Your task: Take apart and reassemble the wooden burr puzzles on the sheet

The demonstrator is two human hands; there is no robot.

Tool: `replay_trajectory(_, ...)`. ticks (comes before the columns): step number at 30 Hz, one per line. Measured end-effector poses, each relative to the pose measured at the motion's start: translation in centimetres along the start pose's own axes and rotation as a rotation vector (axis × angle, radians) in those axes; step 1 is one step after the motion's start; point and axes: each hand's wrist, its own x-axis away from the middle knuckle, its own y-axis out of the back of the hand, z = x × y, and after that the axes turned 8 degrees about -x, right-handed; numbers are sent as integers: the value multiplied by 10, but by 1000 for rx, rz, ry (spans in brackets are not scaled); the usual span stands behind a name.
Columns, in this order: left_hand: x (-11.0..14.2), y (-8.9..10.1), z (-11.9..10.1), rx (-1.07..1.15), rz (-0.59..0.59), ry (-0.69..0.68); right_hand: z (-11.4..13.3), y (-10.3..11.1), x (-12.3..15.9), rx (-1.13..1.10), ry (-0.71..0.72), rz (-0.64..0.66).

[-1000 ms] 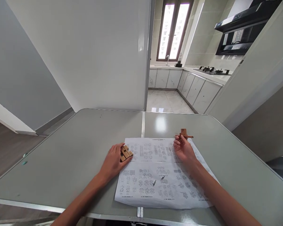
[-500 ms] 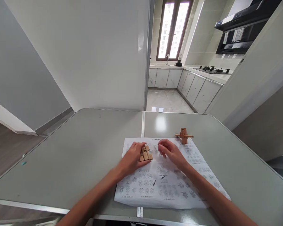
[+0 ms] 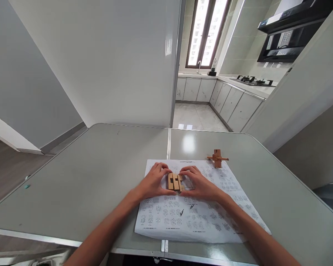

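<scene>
Several notched wooden puzzle blocks (image 3: 175, 182) stand side by side on the printed sheet (image 3: 166, 216). My left hand (image 3: 157, 181) grips their left side, thumb at the near end and fingers at the far end. On the right side, my right hand (image 3: 196, 183) pinches the rightmost block the same way, thumb near and fingertips far. The inner faces of the blocks are partly hidden by my fingers. Farther back, at the sheet's upper right edge, sits an assembled cross-shaped wooden puzzle (image 3: 217, 159), touched by neither hand.
A grey folding table (image 3: 100, 177) with a metal-trimmed edge bears the sheet; a seam (image 3: 168, 144) runs down its middle. Small green bits (image 3: 27, 186) lie near its left edge. Beyond the table are a white wall (image 3: 122, 62) and a kitchen with cabinets (image 3: 199, 89).
My right hand has moved left and down from above the sheet onto the blocks' right side. The blocks now sit slightly farther right, between both hands. The view has shifted a little.
</scene>
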Motion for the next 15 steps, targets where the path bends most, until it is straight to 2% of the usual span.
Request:
replay_trajectory(4,-2,16,4,169,41,55,4,6,-3,-307,-82,-73)
replay_trajectory(7,-5,21,1,312,10,131,6,8,-4,-671,-146,-98)
replay_trajectory(9,-7,21,-2,391,-8,170,7,9,-3,-837,-183,-120)
replay_trajectory(12,-8,19,-6,484,14,204,10,8,-2,-961,-218,-132)
replay_trajectory(15,-8,15,-10,541,39,213,13,5,-2,-993,-237,-91)
